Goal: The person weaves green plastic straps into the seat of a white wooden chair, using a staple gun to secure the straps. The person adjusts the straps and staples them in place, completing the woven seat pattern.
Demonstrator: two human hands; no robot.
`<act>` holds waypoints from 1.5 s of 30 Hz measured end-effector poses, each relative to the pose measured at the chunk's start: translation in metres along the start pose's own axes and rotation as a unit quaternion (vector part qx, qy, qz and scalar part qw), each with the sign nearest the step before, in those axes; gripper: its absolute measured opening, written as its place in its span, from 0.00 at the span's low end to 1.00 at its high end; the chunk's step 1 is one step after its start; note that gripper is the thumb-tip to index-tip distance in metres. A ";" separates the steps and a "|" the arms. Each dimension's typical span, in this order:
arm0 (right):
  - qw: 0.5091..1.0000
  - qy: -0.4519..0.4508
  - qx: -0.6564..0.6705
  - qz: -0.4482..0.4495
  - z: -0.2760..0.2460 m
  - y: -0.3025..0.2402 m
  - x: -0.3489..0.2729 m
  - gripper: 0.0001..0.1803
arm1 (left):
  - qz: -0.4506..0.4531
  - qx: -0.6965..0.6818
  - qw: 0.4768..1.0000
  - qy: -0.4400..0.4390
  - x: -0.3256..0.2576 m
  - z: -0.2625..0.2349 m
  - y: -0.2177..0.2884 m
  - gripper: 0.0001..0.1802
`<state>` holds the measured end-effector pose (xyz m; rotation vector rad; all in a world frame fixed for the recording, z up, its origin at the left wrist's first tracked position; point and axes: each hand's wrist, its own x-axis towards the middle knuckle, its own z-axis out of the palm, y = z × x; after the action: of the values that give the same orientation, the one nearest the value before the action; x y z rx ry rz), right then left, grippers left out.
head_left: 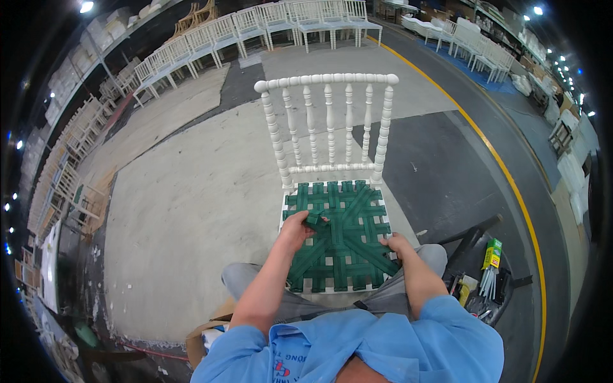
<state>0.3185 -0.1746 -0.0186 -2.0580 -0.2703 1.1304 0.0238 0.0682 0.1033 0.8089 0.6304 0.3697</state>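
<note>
A white spindle-back chair stands in front of me, its seat woven from green webbing straps. My left hand is closed on the folded end of a green strap near the seat's left side. At the seat's front right edge my right hand presses down on a diagonal green strap and grips it. Both forearms come up from my blue sleeves over my grey trousers.
A dark stand with a green-and-yellow box and small tools sits at my right. Rows of white chairs line the far side and stacked frames fill the left. A yellow floor line curves past on the right.
</note>
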 end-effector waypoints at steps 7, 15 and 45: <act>0.879 -0.096 -0.015 -0.466 0.094 -0.132 -0.111 0.31 | 0.022 0.041 0.999 0.020 -0.015 -0.003 0.012 0.19; 0.816 -0.088 -0.094 -0.563 0.129 -0.209 -0.118 0.08 | 0.100 0.095 0.989 0.061 -0.007 -0.012 -0.009 0.12; 0.775 -0.151 -0.181 -0.587 0.141 -0.221 -0.112 0.05 | 0.423 0.369 0.793 0.236 -0.045 0.013 -0.021 0.08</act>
<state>0.1773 -0.0059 0.1628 -1.4324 -1.7561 0.5654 -0.0006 0.0235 0.1110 1.7926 0.8684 1.2225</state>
